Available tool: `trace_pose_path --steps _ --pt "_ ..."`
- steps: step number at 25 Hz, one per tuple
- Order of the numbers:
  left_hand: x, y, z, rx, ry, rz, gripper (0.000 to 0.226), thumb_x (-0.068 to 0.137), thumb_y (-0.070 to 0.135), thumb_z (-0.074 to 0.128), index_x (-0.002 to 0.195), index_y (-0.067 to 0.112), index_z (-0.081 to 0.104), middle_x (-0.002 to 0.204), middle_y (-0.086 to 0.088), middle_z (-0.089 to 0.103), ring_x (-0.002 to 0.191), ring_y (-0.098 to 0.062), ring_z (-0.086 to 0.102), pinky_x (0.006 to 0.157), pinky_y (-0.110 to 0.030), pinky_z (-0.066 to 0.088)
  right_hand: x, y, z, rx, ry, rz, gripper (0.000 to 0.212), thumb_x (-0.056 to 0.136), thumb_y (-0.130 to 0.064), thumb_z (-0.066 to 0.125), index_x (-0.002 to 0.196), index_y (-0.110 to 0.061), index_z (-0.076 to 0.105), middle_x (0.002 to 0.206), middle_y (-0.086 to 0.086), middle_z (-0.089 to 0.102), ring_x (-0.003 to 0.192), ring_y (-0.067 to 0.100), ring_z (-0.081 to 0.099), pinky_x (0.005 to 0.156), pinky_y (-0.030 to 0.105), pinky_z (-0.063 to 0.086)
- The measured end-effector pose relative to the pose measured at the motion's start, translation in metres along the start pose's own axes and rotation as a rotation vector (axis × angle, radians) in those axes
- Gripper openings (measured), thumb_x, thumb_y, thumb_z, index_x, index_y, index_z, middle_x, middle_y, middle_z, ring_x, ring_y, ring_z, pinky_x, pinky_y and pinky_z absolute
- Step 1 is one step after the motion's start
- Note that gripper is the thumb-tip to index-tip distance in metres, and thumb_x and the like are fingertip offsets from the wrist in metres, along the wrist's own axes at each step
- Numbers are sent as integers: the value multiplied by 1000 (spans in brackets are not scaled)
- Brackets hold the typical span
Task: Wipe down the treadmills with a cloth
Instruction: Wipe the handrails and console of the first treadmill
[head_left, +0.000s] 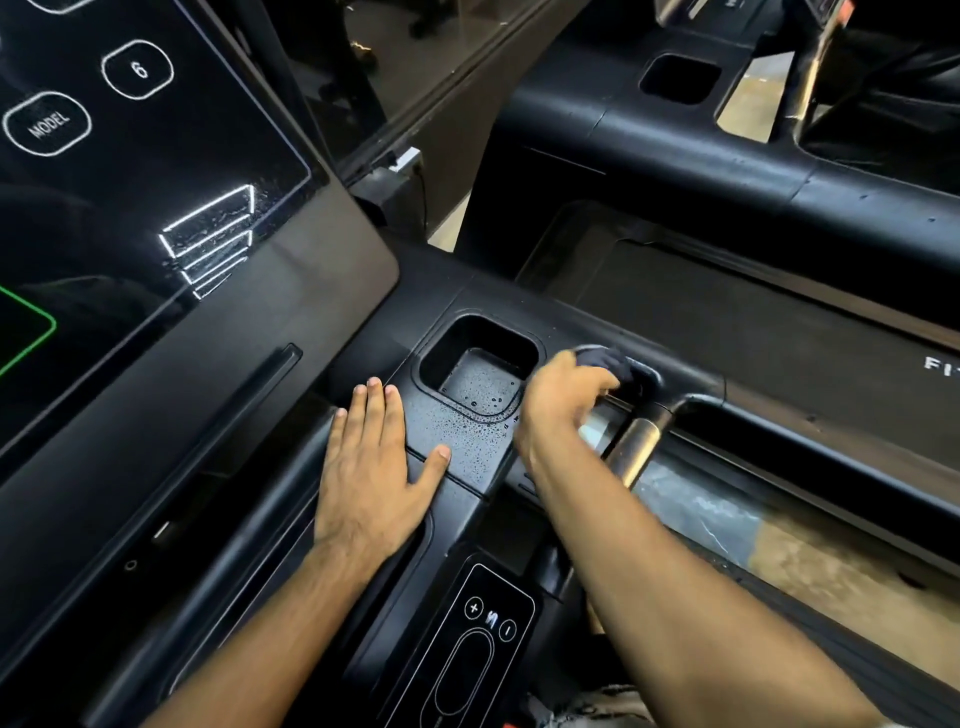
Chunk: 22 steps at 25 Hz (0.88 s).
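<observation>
I stand at a black treadmill console (291, 415). My left hand (371, 467) lies flat on the console deck, fingers spread, just left of a square cup holder (480, 364) that is speckled with water droplets. My right hand (558, 400) is closed around a dark cloth (605, 361), pressing it on the console to the right of the cup holder, where the handrail (636, 441) joins. Most of the cloth is hidden under my fingers.
A glossy touchscreen (130, 182) with white button outlines rises at the left. A small control panel with plus and minus marks (478, 639) sits near my forearms. A second black treadmill (701, 140) stands to the right and beyond, and tan floor shows between them.
</observation>
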<state>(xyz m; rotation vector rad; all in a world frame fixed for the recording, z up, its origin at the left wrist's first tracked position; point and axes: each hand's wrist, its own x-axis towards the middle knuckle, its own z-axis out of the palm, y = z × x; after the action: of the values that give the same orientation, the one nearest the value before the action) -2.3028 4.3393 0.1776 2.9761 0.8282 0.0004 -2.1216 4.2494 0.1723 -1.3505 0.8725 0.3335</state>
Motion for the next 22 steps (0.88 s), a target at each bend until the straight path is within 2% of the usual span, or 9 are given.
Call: trace_pose_path --steps 2,6,8,10,11,13,16,18,22 --pt "2 -1 1 -4 8 0 91 89 70 15 155 7 9 163 -10 4 151 -19 -4 123 -41 3 1 7 -3 -61 -72 -59 75 89 -36 38 157 -20 11 137 3 51 115 27 53 99 35 39" --pt "0 -1 1 -1 4 5 92 89 71 12 155 7 9 163 -11 3 150 -19 -4 123 -41 3 6 12 -18 -229 -145 -150 70 94 -22 41 155 -13 9 137 7 52 114 26 52 104 40 39" --pt "1 0 -1 2 6 0 92 88 70 12 155 6 9 163 -11 3 151 -19 -4 123 -41 2 -1 18 -31 -416 -381 -294 81 95 -15 43 158 -13 -7 163 4 20 146 23 26 118 32 21" --pt "1 0 0 4 7 8 92 88 70 11 154 6 9 163 -11 4 151 -20 -3 123 -40 2 -3 16 -34 -442 -413 -333 87 93 -14 45 156 -12 -15 167 2 -2 153 20 7 123 36 14" --pt "1 1 0 0 12 8 92 88 70 11 154 6 9 163 -11 4 151 -20 -2 123 -41 2 -9 14 -36 -407 -403 -297 89 90 -14 46 157 -13 -12 163 1 14 149 23 24 118 42 30" --pt "0 1 0 -5 15 7 92 88 70 12 154 6 11 162 -12 6 151 -20 0 123 -41 4 -24 20 -47 -279 -450 -163 75 81 -10 46 149 -15 16 113 -5 38 95 25 63 69 38 56" --pt "1 1 1 -1 24 5 92 88 69 12 154 5 12 162 -12 8 151 -21 1 123 -42 5 -49 38 -66 -324 -548 70 33 82 -4 48 111 -13 36 86 7 41 63 21 47 43 24 42" --pt "-2 0 0 -12 19 7 92 88 70 12 154 5 12 163 -12 7 151 -20 0 123 -41 4 -51 40 -62 -265 -470 164 36 73 -13 52 105 -17 37 82 10 44 66 23 49 47 25 45" --pt "-1 0 1 -15 30 6 92 88 69 11 154 6 11 163 -11 7 151 -20 0 123 -41 4 -39 71 -50 -358 -500 84 73 45 -35 57 108 -30 21 108 -5 33 101 18 44 88 37 41"
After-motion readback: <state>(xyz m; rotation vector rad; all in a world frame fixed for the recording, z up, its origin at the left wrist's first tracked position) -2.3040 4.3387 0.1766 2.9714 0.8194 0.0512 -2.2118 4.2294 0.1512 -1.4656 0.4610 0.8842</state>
